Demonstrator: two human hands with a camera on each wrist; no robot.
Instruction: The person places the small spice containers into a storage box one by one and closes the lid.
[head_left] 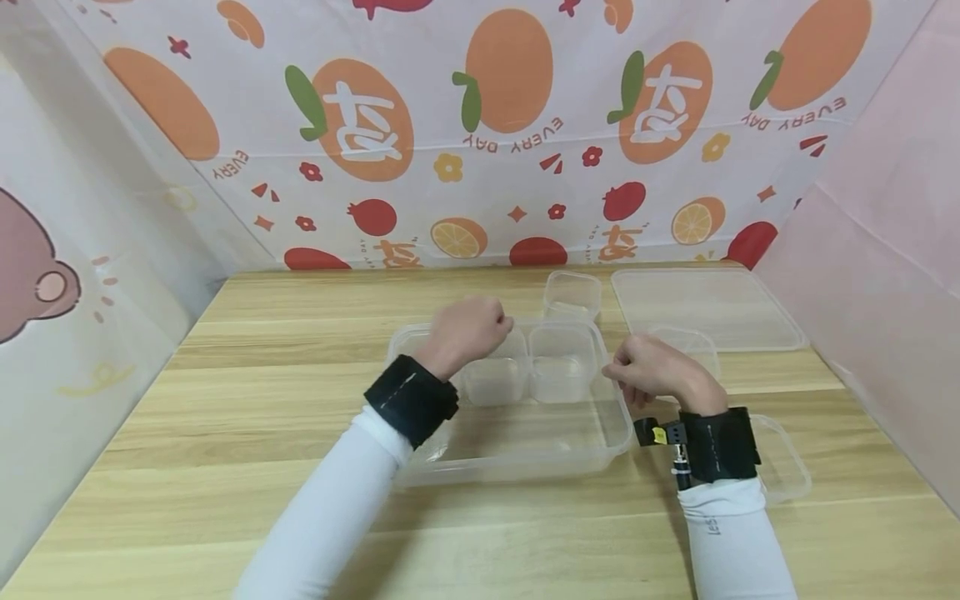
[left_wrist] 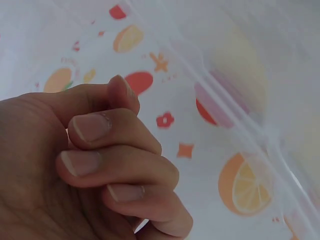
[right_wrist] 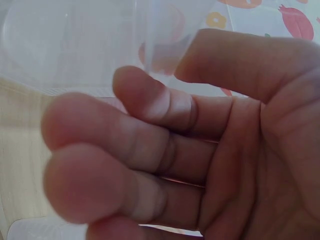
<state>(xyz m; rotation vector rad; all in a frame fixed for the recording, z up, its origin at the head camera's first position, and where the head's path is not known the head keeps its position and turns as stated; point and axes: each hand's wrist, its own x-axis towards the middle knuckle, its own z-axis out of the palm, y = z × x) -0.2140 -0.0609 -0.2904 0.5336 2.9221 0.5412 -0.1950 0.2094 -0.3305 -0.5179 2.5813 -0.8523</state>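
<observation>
A large clear plastic container (head_left: 517, 467) stands in the middle of the table. Inside it, along the far side, two small clear containers (head_left: 564, 367) sit side by side. My left hand (head_left: 467, 333) is raised over the left one, its fingers curled in toward the palm and nothing between them. At the big container's right wall is my right hand (head_left: 656, 368), fingers loosely bent. In the right wrist view a gap shows between its thumb (right_wrist: 225, 60) and index finger, with clear plastic behind.
Another small clear container (head_left: 572, 293) stands behind the large one. A large flat clear lid (head_left: 708, 308) lies at the back right. A small clear piece (head_left: 693, 343) is partly hidden behind my right hand, and a small lid (head_left: 786, 462) lies beside my right wrist. Printed cloth walls surround the table.
</observation>
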